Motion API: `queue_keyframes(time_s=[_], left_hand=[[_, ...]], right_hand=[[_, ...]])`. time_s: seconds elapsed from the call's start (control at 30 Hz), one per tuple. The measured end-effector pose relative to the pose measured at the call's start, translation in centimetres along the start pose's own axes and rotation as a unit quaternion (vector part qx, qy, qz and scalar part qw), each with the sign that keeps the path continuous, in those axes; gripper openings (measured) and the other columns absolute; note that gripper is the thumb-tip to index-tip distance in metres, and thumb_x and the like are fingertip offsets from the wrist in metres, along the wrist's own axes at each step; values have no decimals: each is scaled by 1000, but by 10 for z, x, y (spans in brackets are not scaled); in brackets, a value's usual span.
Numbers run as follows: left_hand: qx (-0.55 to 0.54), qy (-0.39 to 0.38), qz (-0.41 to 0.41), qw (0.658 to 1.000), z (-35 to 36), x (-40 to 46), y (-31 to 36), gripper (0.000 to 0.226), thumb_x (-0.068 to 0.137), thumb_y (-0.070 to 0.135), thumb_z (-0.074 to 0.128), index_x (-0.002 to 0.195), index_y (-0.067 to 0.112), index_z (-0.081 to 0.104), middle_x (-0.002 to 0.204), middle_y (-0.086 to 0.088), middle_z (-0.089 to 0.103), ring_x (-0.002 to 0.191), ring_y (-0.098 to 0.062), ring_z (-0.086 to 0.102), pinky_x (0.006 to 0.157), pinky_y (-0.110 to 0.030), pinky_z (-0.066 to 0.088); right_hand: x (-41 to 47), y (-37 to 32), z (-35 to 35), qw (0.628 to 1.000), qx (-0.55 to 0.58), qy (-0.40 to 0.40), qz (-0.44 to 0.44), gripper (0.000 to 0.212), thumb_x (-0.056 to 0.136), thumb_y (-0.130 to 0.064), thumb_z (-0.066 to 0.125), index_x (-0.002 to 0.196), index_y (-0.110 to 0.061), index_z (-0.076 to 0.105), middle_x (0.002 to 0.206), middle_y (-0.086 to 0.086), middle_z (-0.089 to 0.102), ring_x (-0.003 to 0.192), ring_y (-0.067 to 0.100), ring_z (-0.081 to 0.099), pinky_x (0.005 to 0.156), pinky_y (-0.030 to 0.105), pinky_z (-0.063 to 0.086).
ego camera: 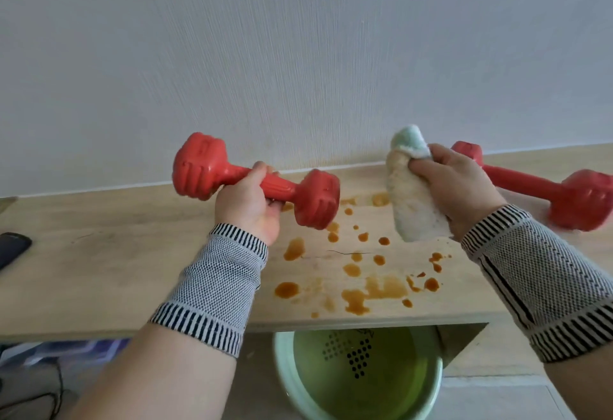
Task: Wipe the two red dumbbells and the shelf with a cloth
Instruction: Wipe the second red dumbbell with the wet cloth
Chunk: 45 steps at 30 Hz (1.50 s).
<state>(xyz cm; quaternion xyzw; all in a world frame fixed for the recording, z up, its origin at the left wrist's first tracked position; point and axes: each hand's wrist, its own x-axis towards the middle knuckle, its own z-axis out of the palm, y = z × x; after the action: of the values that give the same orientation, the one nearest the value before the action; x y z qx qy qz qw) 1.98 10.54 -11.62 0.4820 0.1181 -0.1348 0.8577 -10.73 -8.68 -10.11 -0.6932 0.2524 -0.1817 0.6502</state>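
Green basin (285,383) is sitting below the shelf (116,253), contents unclear; left hand (248,210) is gripping one dumbbell (255,180), right hand (457,187) is clutching the cloth (411,200).

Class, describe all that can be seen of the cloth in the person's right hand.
The cloth is a fluffy, cream-white towel-like rag with a pale green patch at its top end. It is bunched into a long roll, tilted slightly, held above the stained wooden shelf. The right hand grips its upper part, fingers curled round it. Its lower end hangs free, touching nothing else visible.
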Motion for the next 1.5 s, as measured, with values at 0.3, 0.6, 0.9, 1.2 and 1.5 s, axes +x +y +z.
queue_keyframes(time_s=[0.3,0.6,0.9,1.2,1.5], left_hand=[[-126,-14,22,992,21,-13,-4,4,94,13,62,95,8,61,87,-3,62,80,-17,64,97,-44,51],[-96,-50,117,987,34,-19,-19,5,95,7,57,100,7,54,80,-1,58,68,-11,60,74,-30,48],[-107,-16,112,988,18,-19,-9,6,94,4,59,90,7,56,76,-1,56,60,-9,58,65,-22,51],[33,-146,150,977,4,-22,6,18,89,1,60,78,13,52,64,0,54,57,-14,54,60,-30,46],[93,-162,183,965,12,-23,-3,38,88,11,68,54,16,51,48,0,46,45,-17,42,54,-29,39]], right_hand=[[-12,15,23,970,-144,42,-192,30,91,-12,53,112,-31,64,102,-8,65,94,9,63,85,28,52],[-22,32,41,887,-246,44,-389,34,81,-1,53,102,-20,73,107,-3,62,97,17,58,81,32,52],[-13,37,58,834,-310,57,-453,35,81,-6,48,99,-19,74,103,-2,66,91,25,57,76,22,41],[-2,19,34,869,-301,84,-384,33,84,3,56,105,-17,71,119,6,56,96,13,55,81,6,40],[-17,15,58,818,-360,-140,-427,40,76,-17,40,93,-17,76,102,2,71,91,19,67,82,31,47]])
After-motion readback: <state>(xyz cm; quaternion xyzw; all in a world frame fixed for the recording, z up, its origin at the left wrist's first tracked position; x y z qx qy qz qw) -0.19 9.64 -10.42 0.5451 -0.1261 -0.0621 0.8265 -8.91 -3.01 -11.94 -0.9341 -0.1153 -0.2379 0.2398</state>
